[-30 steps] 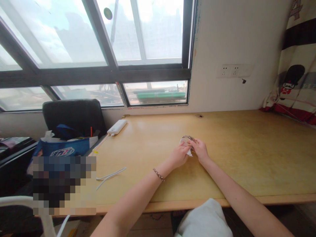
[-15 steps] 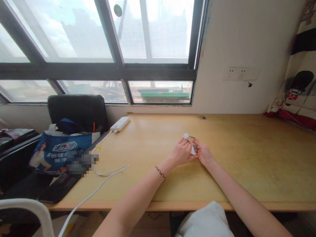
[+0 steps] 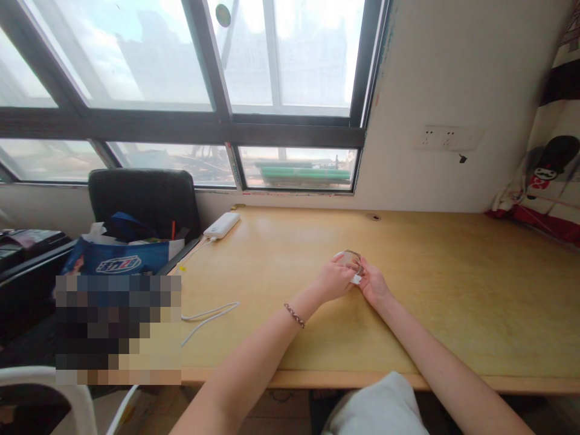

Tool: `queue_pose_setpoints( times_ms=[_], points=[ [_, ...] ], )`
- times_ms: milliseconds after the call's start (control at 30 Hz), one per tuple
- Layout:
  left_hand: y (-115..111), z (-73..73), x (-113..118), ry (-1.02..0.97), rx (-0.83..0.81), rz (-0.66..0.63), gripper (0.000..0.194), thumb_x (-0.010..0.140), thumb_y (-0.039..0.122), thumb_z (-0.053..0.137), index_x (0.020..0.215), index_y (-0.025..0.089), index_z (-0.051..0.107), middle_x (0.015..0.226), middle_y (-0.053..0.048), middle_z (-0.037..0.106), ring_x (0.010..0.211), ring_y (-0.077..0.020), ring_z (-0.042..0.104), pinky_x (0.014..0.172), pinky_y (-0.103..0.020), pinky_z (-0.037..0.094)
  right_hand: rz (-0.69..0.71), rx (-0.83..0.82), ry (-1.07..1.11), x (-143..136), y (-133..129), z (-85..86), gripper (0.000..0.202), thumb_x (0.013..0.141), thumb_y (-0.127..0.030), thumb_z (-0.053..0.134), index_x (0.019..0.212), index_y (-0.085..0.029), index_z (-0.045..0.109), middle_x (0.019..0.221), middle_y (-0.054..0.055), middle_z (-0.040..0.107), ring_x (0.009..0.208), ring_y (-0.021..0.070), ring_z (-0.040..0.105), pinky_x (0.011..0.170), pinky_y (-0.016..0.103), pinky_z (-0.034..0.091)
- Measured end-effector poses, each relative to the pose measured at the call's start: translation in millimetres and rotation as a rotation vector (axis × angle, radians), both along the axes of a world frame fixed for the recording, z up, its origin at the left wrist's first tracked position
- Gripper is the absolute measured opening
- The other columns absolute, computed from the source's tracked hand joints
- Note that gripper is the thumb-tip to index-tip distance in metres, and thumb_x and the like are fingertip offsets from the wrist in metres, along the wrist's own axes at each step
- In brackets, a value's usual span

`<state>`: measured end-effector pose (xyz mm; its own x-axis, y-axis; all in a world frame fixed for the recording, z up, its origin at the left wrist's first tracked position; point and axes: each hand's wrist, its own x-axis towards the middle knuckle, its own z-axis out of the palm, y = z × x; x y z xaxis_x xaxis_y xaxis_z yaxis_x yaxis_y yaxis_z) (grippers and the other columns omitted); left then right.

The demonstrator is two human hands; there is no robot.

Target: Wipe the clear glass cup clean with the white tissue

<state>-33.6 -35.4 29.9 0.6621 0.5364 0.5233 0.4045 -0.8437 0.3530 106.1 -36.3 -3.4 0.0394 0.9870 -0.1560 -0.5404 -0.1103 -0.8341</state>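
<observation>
Above the desk's middle, my two hands meet at a small, shiny, brownish object with a dark rim (image 3: pixel 350 258); its exact kind cannot be made out. My right hand (image 3: pixel 375 284) has its fingers closed around the right side of that object. A piece of white tissue (image 3: pixel 356 280) shows under the fingers of my left hand (image 3: pixel 330 281), which is closed and pressing against the object. Most of the tissue is hidden by those fingers. A braided bracelet (image 3: pixel 294 315) circles my left wrist.
A light wooden desk (image 3: pixel 453 290) spreads beneath my arms. At its back left lies a white power bank (image 3: pixel 222 225) with a cable; another white cable (image 3: pixel 211 315) loops nearer. Left of the desk are a black chair (image 3: pixel 142 193) and a blue bag (image 3: pixel 118 260); a blurred patch hides part there.
My left hand has shifted slightly over the object, and less of the white tissue shows. More of the object's shiny surface is visible. The view has tilted a little.
</observation>
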Motion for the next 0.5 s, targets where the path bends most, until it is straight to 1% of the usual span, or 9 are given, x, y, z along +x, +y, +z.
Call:
queue_pose_setpoints(
  times_ms=[100, 200, 267, 300, 333, 400, 467, 500],
  points=[
    [-1, 2.6, -2, -0.008, -0.002, 0.011, 0.013, 0.069, 0.015, 0.046, 0.067, 0.020, 0.058, 0.067, -0.005, 0.063, 0.068, -0.0178, 0.059, 0.100, -0.037, 0.022, 0.004, 0.044, -0.015, -2, -1, 1.6, 0.025, 0.071, -0.038, 0.058, 0.083, -0.016, 0.060, 0.079, 0.006, 0.067, 0.072, 0.0188, 0.063, 0.062, 0.030, 0.050],
    [-5, 7.7, -6, -0.062, -0.055, 0.020, 0.014, 0.071, 0.018, 0.047, 0.075, 0.021, 0.061, 0.076, -0.005, 0.064, 0.075, -0.0176, 0.058, 0.099, -0.036, 0.024, -0.003, 0.089, -0.032, -4, -2, 3.8, 0.028, 0.071, -0.039, 0.058, 0.086, -0.016, 0.060, 0.085, 0.007, 0.067, 0.076, 0.0194, 0.062, 0.064, 0.030, 0.050],
    [-7, 9.7, -7, -0.156, -0.113, 0.046, 0.016, 0.073, 0.022, 0.047, 0.078, 0.021, 0.062, 0.078, -0.005, 0.064, 0.078, -0.0170, 0.058, 0.095, -0.034, 0.029, -0.004, 0.109, -0.009, -4, -3, 5.1, 0.027, 0.071, -0.039, 0.058, 0.086, -0.017, 0.060, 0.086, 0.007, 0.067, 0.076, 0.0188, 0.062, 0.065, 0.030, 0.050],
    [-7, 9.6, -7, -0.234, -0.163, 0.073, 0.017, 0.075, 0.025, 0.046, 0.076, 0.020, 0.062, 0.076, -0.004, 0.064, 0.077, -0.0165, 0.057, 0.091, -0.032, 0.033, 0.002, 0.116, 0.008, -3, -3, 5.6, 0.026, 0.071, -0.038, 0.058, 0.086, -0.017, 0.060, 0.086, 0.006, 0.067, 0.076, 0.0184, 0.062, 0.067, 0.030, 0.050],
    [-6, 8.6, -7, -0.331, -0.224, 0.120, 0.021, 0.078, 0.028, 0.044, 0.072, 0.019, 0.062, 0.071, -0.004, 0.063, 0.073, -0.0158, 0.057, 0.084, -0.030, 0.038, 0.013, 0.118, 0.022, -3, -4, 6.0, 0.026, 0.071, -0.038, 0.058, 0.086, -0.017, 0.060, 0.086, 0.006, 0.067, 0.076, 0.0184, 0.062, 0.068, 0.031, 0.050],
    [0, 3.7, -6, -0.557, -0.371, 0.275, 0.034, 0.080, 0.037, 0.039, 0.060, 0.017, 0.058, 0.058, -0.002, 0.058, 0.061, -0.0139, 0.055, 0.066, -0.024, 0.042, 0.031, 0.107, 0.040, -1, -4, 6.7, 0.025, 0.072, -0.038, 0.057, 0.085, -0.017, 0.060, 0.087, 0.007, 0.066, 0.075, 0.0189, 0.063, 0.072, 0.034, 0.049],
    [10, -4.8, -6, -0.779, -0.532, 0.460, 0.043, 0.080, 0.045, 0.038, 0.052, 0.015, 0.052, 0.048, 0.000, 0.049, 0.050, -0.0115, 0.049, 0.051, -0.021, 0.038, 0.025, 0.081, 0.050, 2, -3, 7.8, 0.025, 0.073, -0.040, 0.054, 0.082, -0.017, 0.059, 0.087, 0.008, 0.066, 0.077, 0.0201, 0.063, 0.075, 0.037, 0.048],
    [16, -9.8, -6, -0.878, -0.620, 0.535, 0.044, 0.078, 0.047, 0.039, 0.052, 0.015, 0.050, 0.046, 0.001, 0.047, 0.048, -0.0106, 0.047, 0.047, -0.021, 0.035, 0.015, 0.072, 0.050, 4, -2, 8.8, 0.026, 0.074, -0.041, 0.052, 0.081, -0.017, 0.059, 0.088, 0.008, 0.066, 0.079, 0.0207, 0.062, 0.076, 0.038, 0.048]
  ],
)
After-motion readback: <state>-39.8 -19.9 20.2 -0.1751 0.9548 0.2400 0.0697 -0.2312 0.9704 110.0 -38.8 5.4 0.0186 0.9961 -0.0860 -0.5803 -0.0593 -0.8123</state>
